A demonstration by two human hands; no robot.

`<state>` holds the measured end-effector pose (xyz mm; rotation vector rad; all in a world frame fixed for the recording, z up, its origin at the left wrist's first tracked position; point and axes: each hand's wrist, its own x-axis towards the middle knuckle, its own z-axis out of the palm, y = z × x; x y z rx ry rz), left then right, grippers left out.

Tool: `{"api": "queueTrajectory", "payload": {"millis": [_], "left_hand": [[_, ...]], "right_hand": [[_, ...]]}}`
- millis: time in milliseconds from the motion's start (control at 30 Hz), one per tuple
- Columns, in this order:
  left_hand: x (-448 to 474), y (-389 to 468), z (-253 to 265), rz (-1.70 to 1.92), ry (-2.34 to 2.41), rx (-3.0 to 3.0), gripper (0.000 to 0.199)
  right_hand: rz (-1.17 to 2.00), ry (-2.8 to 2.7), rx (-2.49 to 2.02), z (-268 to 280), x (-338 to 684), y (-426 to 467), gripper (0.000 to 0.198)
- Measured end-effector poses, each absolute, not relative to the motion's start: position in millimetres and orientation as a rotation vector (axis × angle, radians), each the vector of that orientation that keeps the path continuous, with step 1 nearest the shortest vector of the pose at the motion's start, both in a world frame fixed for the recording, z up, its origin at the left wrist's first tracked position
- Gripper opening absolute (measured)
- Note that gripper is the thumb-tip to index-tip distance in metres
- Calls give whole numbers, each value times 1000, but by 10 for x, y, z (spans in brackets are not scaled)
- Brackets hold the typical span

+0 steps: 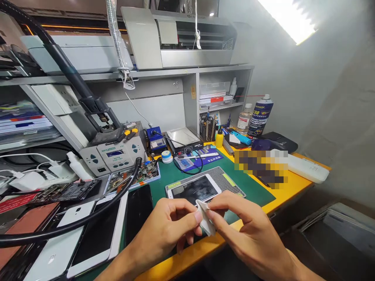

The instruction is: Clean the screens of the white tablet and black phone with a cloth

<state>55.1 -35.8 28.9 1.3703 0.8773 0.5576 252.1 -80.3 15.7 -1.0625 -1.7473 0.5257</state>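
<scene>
Between my two hands is a small folded white cloth or tissue [206, 223]; I cannot tell which. My left hand [168, 224] pinches its left edge with thumb and fingers. From the other side my right hand [244, 222] grips the upper right edge. Just beyond my fingers lies a white-framed phone [195, 189], its dark screen facing up and its near edge partly hidden by my hands. Under the phone is a grey perforated mat [227, 182] on the green work mat [252, 191].
Left of my hands lie a black phone [139, 210] and several other phones, crossed by a black hose [96, 214]. Behind stand a soldering or hot-air station [117, 154], a tray of circuit boards [150, 171], a yellow bottle [219, 139] and a spray can [260, 117].
</scene>
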Motion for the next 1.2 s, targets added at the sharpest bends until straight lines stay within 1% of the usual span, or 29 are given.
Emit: {"api": "queueTrajectory", "payload": {"millis": [200, 333, 500, 633, 700, 800, 967, 1033, 1100, 1167, 1200], "left_hand": [[554, -354, 276, 580, 877, 1318, 36], [540, -370, 251, 561, 873, 1374, 39], [512, -370, 226, 575, 759, 1349, 33], [510, -368, 217, 562, 686, 1373, 44], [524, -372, 228, 545, 698, 1404, 45], [551, -388, 262, 529, 693, 1436, 42], [563, -444, 290, 496, 736, 1545, 39], [558, -468, 280, 483, 770, 1596, 36], [559, -484, 267, 498, 851, 1661, 26], [572, -489, 260, 524, 990, 1705, 20], [581, -488, 261, 520, 1056, 1690, 24]], "right_hand": [[286, -1858, -960, 100, 2503, -807, 18], [146, -1921, -944, 83, 2487, -847, 28], [63, -1979, -930, 87, 2479, -881, 31], [45, -1994, -930, 83, 2496, -887, 34], [32, -1994, -931, 79, 2506, -891, 36], [13, -1988, -946, 66, 2510, -892, 36], [-23, -1955, -965, 16, 2503, -869, 28], [12, -1893, -934, 10, 2511, -871, 26], [161, -1807, -938, 25, 2529, -894, 21], [453, -1697, -1032, 54, 2556, -938, 11], [641, -1627, -1092, 69, 2571, -964, 8]]}}
